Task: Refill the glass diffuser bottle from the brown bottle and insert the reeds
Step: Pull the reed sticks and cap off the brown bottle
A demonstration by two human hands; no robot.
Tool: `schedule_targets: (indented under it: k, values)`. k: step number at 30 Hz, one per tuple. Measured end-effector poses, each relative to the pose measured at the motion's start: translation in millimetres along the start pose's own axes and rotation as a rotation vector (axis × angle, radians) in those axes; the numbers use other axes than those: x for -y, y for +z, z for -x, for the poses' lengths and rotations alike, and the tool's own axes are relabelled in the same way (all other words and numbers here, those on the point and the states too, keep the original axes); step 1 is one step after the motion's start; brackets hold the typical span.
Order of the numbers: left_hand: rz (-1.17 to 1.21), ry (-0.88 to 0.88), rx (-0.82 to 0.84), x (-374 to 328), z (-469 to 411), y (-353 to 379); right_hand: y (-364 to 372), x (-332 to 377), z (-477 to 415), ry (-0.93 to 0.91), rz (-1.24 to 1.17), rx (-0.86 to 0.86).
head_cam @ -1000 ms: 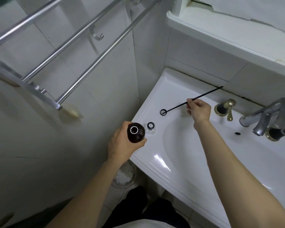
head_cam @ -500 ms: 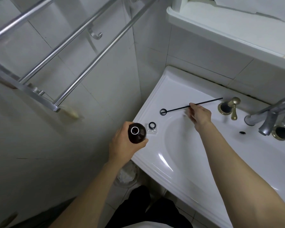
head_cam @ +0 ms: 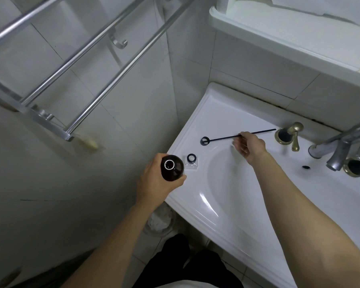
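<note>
White washbasin (head_cam: 227, 204). On left rim: small clear glass bottle (head_cam: 191, 163), upright, black collar; black ring (head_cam: 204, 140) behind it; thin black reeds (head_cam: 222, 138) along back rim, one end at the ring. Back rim, right: brass tap handle (head_cam: 289, 135), grey faucet (head_cam: 339, 144).

Your bottle (head_cam: 172, 167) is glossy dark-brown glass. The sink (head_cam: 227, 204) shines smooth, glazed white. The reed (head_cam: 222, 138) looks matt black, the rack (head_cam: 104, 65) brushed metal, the tap handle (head_cam: 293, 134) brassy.
</note>
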State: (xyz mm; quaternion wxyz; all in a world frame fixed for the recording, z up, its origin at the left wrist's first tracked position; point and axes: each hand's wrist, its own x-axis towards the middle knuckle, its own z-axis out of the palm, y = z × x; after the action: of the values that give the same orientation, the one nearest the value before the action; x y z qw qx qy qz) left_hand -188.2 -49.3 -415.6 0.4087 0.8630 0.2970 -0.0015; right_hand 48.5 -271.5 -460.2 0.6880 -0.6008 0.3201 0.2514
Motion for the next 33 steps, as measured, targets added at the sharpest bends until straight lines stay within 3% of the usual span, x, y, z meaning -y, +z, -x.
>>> schedule_targets:
  k: [14,19,27,33]
  values:
    - [-0.014,0.007,-0.004,0,-1,0,3,3,-6,0.05,0.059,-0.014]
    - [-0.006,0.009,0.005,2,-1,0,5,1,-8,0.004,0.204,-0.097]
    - [-0.018,0.003,-0.012,2,-2,1,20,-2,7,-0.172,0.446,-0.102]
    - [0.002,0.005,-0.012,0,1,1,38,-19,46,-0.362,0.555,0.054]
